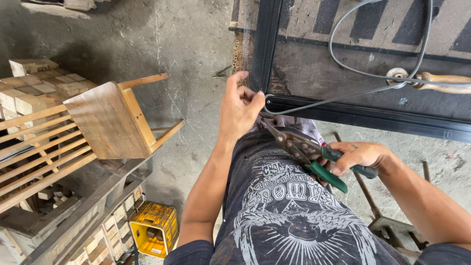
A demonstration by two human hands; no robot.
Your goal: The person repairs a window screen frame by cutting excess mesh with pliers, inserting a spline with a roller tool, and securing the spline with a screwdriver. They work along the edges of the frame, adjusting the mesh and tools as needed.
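Observation:
My left hand (239, 109) pinches the edge of a dark mesh screen (263, 44) and the grey rubber cord (338, 56) at the corner of a black frame (373, 118). In my right hand (359, 156) are metal snips with green handles (314, 154), gripped by the handles; the blades point up-left toward that corner, just below my left fingers. The cord loops across the framed panel on the work surface. A roller tool with a wooden handle (431, 81) lies on the panel at the right.
A wooden chair (110, 120) lies tipped on stacked wood pieces (34, 86) at the left. Below it are a yellow plastic crate (154, 228) and timber scraps. Concrete floor spreads behind. Metal bars (387, 223) lie at the lower right.

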